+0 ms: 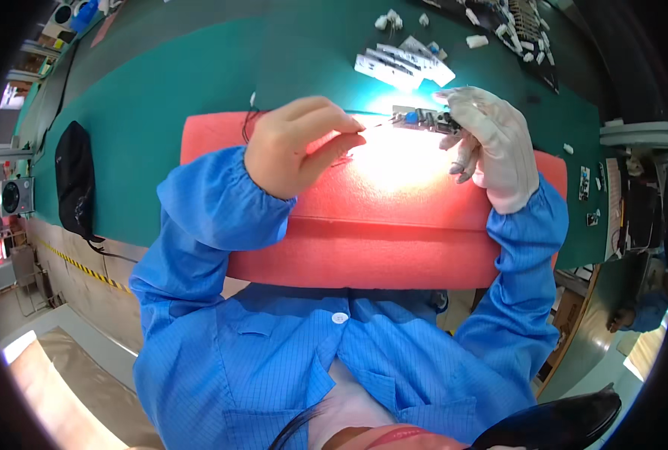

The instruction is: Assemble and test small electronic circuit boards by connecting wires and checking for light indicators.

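My right hand [491,142], in a white glove, grips a small circuit board [427,118] by its right end. A round blue component [411,118] and dark parts sit on the board. Bare and closed, my left hand [304,142] pinches a thin wire [379,124] between thumb and forefinger; it runs toward the board's left end. Glare hides whether the wire touches the board. Both hands are above a red padded cushion [364,259], lit by a bright patch under the board. Thin dark wires [248,127] trail at the cushion's back edge, behind my left hand.
Beyond the cushion, white printed packets [401,66] lie on the green mat [139,97], with small white connectors [388,20] farther back. Dark wire bundles with white plugs [525,30] fill the far right. A black pouch [75,176] rests at the left edge.
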